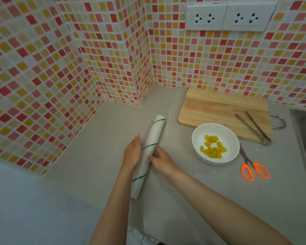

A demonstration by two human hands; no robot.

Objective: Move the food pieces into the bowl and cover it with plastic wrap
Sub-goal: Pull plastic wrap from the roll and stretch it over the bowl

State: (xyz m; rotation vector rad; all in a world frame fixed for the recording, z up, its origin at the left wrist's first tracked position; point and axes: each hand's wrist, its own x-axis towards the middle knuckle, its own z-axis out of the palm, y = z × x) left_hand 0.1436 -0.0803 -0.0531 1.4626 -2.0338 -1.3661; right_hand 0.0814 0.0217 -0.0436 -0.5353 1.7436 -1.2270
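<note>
The roll of plastic wrap (149, 152) lies on the grey counter (99, 156), left of the white bowl (215, 143) that holds the yellow food pieces (212, 146). The left hand (132, 152) rests flat against the roll's left side with straight fingers, while the right hand (160, 160) curls its fingers around the roll. Scissors (253, 167) lie right of the bowl, and tongs (253, 127) rest on the cutting board (217, 108) beyond.

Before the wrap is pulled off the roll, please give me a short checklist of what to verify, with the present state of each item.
1. Food pieces inside the bowl: ok.
2. Bowl uncovered, ready for wrap: ok.
3. Left hand steadies the roll: ok.
4. Right hand has found the loose film edge: cannot tell.
5. Scissors within reach beside the bowl: ok.
6. Cutting board bare of food: ok.
</note>
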